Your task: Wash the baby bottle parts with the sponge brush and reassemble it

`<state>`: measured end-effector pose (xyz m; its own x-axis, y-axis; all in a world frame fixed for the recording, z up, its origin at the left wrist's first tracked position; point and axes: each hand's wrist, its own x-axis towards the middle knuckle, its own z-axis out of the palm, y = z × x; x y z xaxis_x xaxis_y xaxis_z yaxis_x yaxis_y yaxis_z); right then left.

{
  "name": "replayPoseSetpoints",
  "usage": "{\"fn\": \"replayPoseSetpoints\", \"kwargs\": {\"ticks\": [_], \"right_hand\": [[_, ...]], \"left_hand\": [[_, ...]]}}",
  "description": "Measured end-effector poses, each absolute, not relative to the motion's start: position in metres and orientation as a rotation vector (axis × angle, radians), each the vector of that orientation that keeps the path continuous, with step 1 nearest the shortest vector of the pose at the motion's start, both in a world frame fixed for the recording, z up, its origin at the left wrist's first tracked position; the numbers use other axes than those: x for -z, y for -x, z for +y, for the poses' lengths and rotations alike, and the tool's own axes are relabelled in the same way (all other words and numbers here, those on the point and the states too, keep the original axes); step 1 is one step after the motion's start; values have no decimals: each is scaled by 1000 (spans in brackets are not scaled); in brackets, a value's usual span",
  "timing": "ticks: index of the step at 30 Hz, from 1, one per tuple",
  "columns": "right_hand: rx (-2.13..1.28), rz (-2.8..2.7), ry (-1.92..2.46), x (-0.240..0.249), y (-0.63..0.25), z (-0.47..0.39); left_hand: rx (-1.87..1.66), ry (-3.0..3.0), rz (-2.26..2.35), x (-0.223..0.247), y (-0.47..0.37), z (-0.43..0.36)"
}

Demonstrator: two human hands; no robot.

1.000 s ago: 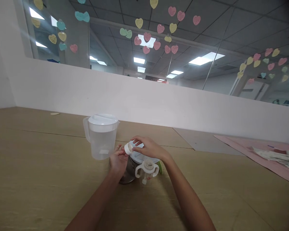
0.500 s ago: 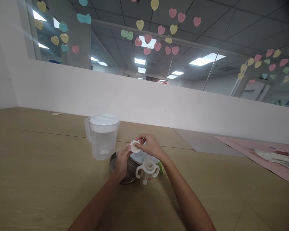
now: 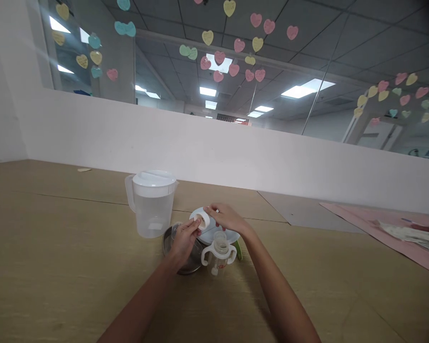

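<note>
My left hand (image 3: pixel 185 239) pinches a white bottle collar ring (image 3: pixel 206 220) between thumb and fingers, its round opening turned up toward me. Just right of the ring is my right hand (image 3: pixel 227 217), fingers stretched and apart; whether a fingertip touches the rim I cannot tell. Below both hands a clear baby bottle (image 3: pixel 219 259) with two white side handles stands upright, its neck uncovered. A round white plate-like thing (image 3: pixel 232 236) lies behind the bottle. Partly under my left hand is a steel bowl (image 3: pixel 189 267), with a clear rounded piece (image 3: pixel 175 230) at its back edge.
A lidded clear pitcher (image 3: pixel 153 209) holding liquid stands left of the bowl. Something green (image 3: pixel 239 250) shows right of the bottle. Far right, a pink sheet (image 3: pixel 372 224) carries a crumpled pale item (image 3: pixel 413 235). A white wall (image 3: pixel 214 152) with windows above closes off the table's back.
The white ring has tilted so that its opening shows. My right hand has shifted slightly right and its fingers have loosened from the ring; my left hand keeps hold.
</note>
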<state>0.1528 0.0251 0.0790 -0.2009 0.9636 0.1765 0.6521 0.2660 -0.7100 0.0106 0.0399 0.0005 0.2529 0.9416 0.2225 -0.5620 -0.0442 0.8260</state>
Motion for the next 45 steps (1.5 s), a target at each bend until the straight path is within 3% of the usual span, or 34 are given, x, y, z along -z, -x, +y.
{"fn": "replayPoseSetpoints", "kwargs": {"ticks": [5,15,28,31,39,45], "right_hand": [[-862,-2000,1386,-70,-153,35],[-145,-1949,1419,-78,-140,28],[-835,-1726,1191,-77,-140,26],[-759,-1782,1222,-78,-141,26],[-173,-2058,1348,-88,-145,13],[-499,-1945,1189,-90,-148,13]], "left_hand": [[-1213,-1022,381,-1,-10,39],[-1120,-877,172,2,-9,39],[-1113,-941,76,-10,-3,34],[-1130,-953,79,-11,-4,33],[-1160,-957,261,-3,-2,42],[-1206,-987,336,-4,0,41]]}}
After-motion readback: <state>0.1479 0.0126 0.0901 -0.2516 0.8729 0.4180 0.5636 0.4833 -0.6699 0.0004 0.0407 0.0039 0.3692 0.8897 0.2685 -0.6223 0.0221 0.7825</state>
